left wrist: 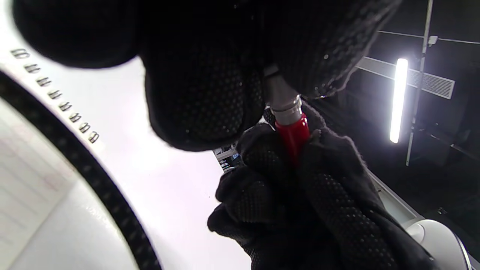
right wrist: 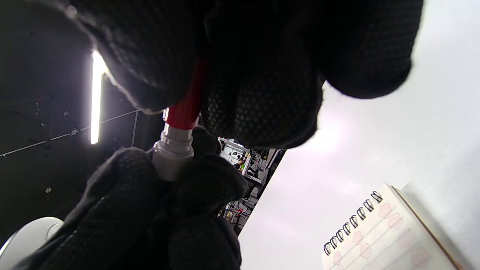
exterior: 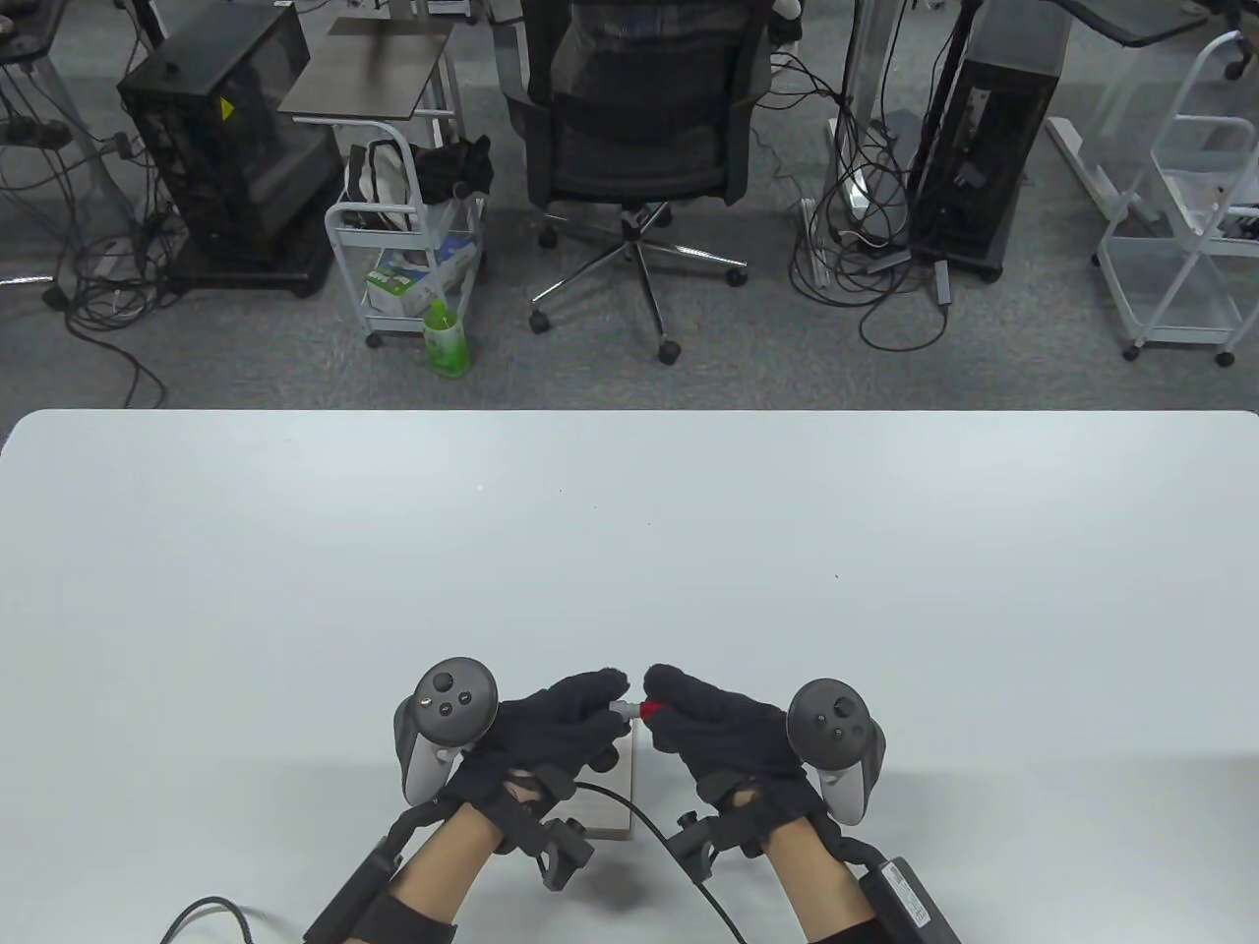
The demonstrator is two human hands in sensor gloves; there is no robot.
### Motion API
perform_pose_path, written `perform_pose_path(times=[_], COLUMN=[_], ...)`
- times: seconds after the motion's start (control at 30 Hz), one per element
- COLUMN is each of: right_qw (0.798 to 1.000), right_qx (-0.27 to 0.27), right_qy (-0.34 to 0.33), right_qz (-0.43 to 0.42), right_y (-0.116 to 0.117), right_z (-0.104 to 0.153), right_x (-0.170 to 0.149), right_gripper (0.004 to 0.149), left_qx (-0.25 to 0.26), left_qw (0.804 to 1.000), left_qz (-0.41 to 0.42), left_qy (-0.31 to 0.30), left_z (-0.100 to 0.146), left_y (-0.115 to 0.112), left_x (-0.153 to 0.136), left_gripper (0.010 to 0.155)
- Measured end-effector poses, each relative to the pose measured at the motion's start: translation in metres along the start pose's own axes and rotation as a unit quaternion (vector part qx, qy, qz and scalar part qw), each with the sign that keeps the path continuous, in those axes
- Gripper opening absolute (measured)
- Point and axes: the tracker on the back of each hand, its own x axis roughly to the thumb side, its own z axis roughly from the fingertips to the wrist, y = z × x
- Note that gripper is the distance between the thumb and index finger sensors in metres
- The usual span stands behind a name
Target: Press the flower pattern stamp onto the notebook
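a white table (exterior: 629, 551) carries a spiral notebook (exterior: 618, 787) at its near edge.

Table view: even, diffuse overhead light; sharp throughout; table (exterior: 629, 551) bright, soft shadow band along its near edge. Slight wide-angle bowing at the borders.
Wrist views: strong backlight. Ceiling tube lamp (left wrist: 397, 99) flares white, gloves go near-black and blurred up close. Table surface blown out; notebook (right wrist: 390, 240) slightly soft.
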Motion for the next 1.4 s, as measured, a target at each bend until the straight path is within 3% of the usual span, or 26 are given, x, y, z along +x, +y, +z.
perform_pose_path(times=[0.5, 0.67, 0.77, 0.93, 1.07, 1.23, 1.4], right_qw=[1.000, 1.000, 0.999, 0.999, 1.000, 1.000, 1.000], right_qx=[0.015, -0.013, -0.028, -0.036, -0.028, -0.023, -0.014], right_qy=[-0.008, -0.006, 0.000, 0.002, 0.000, -0.008, -0.003], right_qz=[-0.017, -0.024, -0.028, -0.015, -0.009, 0.013, 0.018], right_y=[0.002, -0.008, -0.015, -0.021, -0.019, -0.017, -0.018], right_z=[0.001, 0.001, 0.000, -0.001, -0.001, -0.001, -0.002], right_x=[0.002, 0.001, -0.002, -0.005, -0.003, -0.002, -0.003], right_gripper=[0.047, 0.048, 0.048, 0.048, 0.047, 0.047, 0.047], left_qx=[0.004, 0.018, 0.034, 0.061, 0.041, -0.001, -0.060], left_qw=[1.000, 0.999, 0.989, 0.943, 0.874, 0.811, 0.773], left_qz=[-0.022, -0.050, -0.137, -0.308, -0.449, -0.544, -0.576], left_qy=[-0.007, 0.011, 0.040, 0.108, 0.180, 0.216, 0.258], left_z=[0.004, 0.009, 0.014, 0.027, 0.037, 0.041, 0.038], left_y=[0.003, 0.032, 0.065, 0.118, 0.147, 0.150, 0.144], left_x=[0.007, 0.007, 0.003, -0.009, -0.027, -0.052, -0.072], left_gripper=[0.052, 0.052, 0.052, 0.052, 0.051, 0.051, 0.051])
